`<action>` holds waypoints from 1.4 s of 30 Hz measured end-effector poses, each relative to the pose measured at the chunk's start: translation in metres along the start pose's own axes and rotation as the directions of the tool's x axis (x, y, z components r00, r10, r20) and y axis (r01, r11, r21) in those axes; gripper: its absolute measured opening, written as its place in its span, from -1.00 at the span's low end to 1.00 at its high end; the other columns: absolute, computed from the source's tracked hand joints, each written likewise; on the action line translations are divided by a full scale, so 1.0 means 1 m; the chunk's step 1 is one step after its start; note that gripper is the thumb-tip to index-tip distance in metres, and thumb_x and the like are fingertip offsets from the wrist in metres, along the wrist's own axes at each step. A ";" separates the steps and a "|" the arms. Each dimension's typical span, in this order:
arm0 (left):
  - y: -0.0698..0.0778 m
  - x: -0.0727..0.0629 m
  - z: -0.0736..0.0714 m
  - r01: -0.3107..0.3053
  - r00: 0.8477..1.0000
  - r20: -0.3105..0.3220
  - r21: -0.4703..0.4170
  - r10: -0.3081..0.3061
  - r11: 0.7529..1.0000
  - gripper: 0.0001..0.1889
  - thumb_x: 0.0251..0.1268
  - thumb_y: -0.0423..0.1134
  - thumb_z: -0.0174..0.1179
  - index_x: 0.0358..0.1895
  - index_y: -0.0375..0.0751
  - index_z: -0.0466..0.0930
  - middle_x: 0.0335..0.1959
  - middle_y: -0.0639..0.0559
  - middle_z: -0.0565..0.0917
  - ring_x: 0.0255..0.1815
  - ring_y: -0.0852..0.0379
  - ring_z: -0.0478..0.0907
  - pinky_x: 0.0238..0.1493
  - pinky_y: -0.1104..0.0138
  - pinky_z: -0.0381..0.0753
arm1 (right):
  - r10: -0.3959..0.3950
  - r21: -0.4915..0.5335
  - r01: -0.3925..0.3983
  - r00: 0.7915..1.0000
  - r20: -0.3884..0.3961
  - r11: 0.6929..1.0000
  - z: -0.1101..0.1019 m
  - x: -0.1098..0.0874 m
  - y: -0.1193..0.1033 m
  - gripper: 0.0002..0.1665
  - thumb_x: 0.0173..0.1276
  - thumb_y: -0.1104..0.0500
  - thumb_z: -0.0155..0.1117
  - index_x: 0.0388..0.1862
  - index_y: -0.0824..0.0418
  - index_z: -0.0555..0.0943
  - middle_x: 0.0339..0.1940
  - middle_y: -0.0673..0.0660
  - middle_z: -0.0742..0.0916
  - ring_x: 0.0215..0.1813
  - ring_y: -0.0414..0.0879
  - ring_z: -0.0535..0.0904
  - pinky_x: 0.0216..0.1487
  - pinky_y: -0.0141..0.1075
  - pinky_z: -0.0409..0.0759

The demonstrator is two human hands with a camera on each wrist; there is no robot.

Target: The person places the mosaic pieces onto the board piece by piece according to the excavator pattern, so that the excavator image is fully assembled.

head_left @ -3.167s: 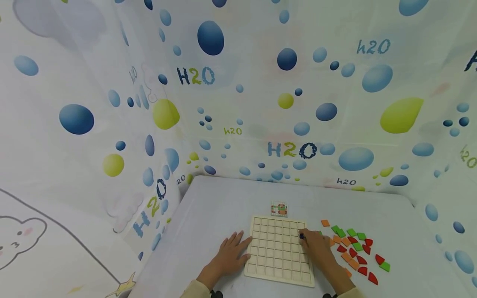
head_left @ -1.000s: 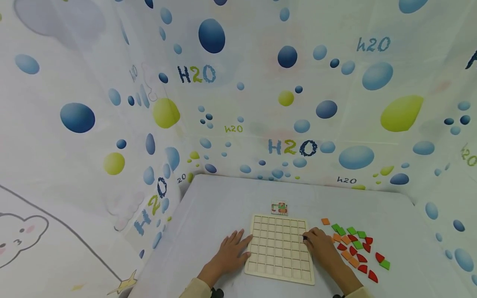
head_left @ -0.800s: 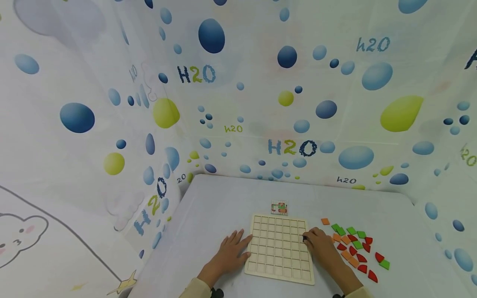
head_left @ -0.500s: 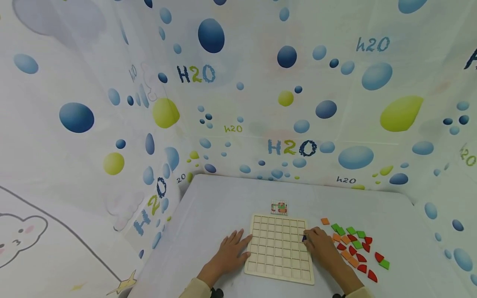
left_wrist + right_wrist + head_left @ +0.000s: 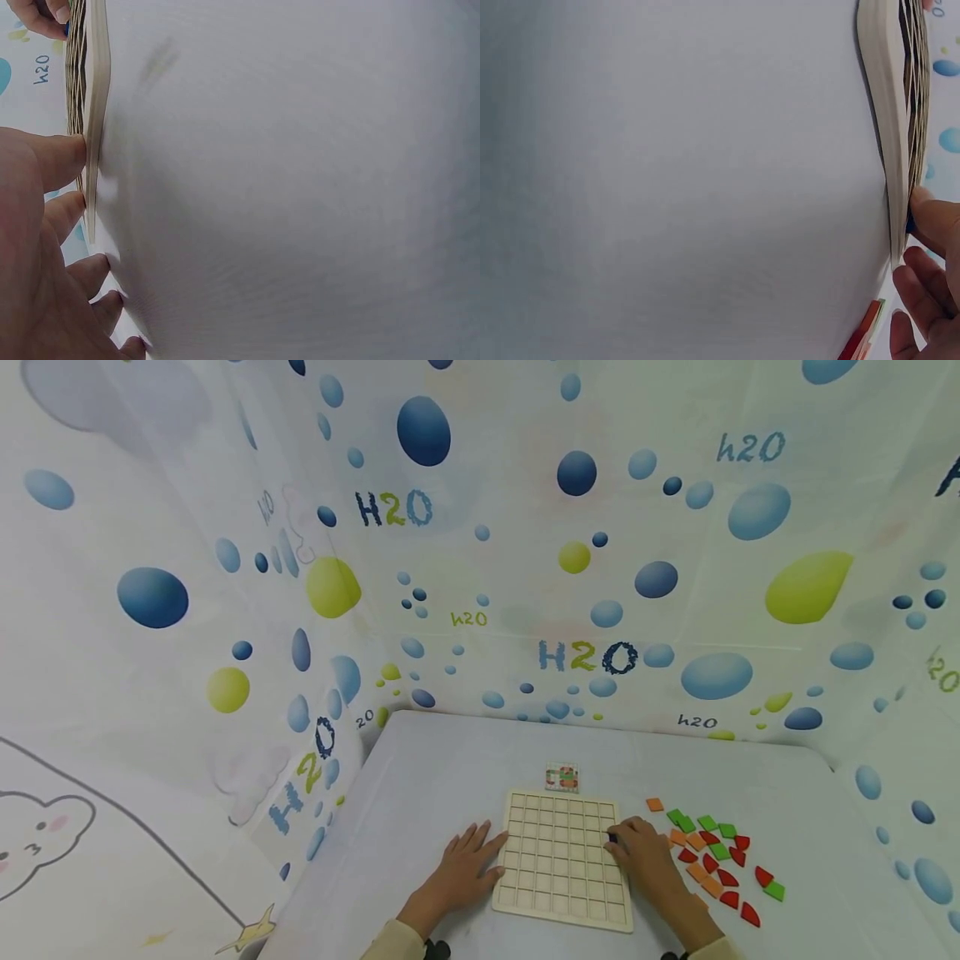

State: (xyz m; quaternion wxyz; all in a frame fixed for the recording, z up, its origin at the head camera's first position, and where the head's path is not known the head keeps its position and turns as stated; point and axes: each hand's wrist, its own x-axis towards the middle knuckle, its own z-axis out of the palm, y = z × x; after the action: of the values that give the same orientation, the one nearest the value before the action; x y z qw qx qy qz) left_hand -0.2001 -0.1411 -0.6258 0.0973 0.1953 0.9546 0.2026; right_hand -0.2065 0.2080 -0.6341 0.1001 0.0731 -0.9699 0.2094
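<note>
Head view: left hand (image 5: 467,867), spread, touches the pale wooden grid board (image 5: 561,864); right hand (image 5: 647,853) pinches a dark-blue piece (image 5: 612,837) at its right edge; visible cells (image 5: 543,883) unfilled, flat red, green, orange tiles (image 5: 719,852) unplaced.

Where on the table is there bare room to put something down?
The table is bare left of the left hand, between the card and the backdrop, and at back right, beyond the pieces. It is crowded right of the board: the right hand is at its edge, with the pieces scattered close by.
</note>
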 end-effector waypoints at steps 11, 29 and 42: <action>0.000 0.000 0.000 0.002 1.000 0.000 -0.006 -0.002 1.000 -0.37 0.61 0.13 0.10 0.66 0.24 0.26 0.72 -0.14 0.17 0.73 -0.27 0.05 0.63 -0.30 0.02 | 0.008 0.040 -0.010 0.999 0.042 0.999 -0.001 0.004 0.005 -0.69 0.41 0.07 0.51 0.05 0.16 0.77 -0.04 0.07 0.69 0.04 0.03 0.64 -0.07 0.02 0.53; 0.000 0.002 0.001 0.002 1.000 -0.005 0.002 -0.002 1.000 -0.37 0.60 0.12 0.11 0.65 0.23 0.28 0.71 -0.15 0.18 0.72 -0.28 0.07 0.63 -0.30 0.04 | 0.010 0.063 -0.015 0.997 0.078 0.998 -0.003 0.005 0.008 -0.66 0.42 0.07 0.50 0.08 0.20 0.75 -0.01 0.12 0.69 0.07 0.06 0.65 0.02 0.09 0.61; 0.000 0.002 0.002 0.011 1.000 0.005 0.003 -0.011 1.000 -0.37 0.60 0.13 0.11 0.65 0.22 0.28 0.71 -0.15 0.18 0.72 -0.27 0.07 0.62 -0.30 0.05 | 0.212 0.008 -0.212 0.977 -0.027 0.977 -0.037 0.027 0.038 -0.45 0.43 0.03 0.46 0.20 0.40 0.62 0.16 0.53 0.62 0.16 0.44 0.58 0.07 0.35 0.58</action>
State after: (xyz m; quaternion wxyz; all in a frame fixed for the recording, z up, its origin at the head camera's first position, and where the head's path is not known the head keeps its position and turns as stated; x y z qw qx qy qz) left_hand -0.2014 -0.1392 -0.6281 0.1004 0.1907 0.9558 0.2001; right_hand -0.2339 0.2555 -0.6100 0.0903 -0.0333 -0.9702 0.2223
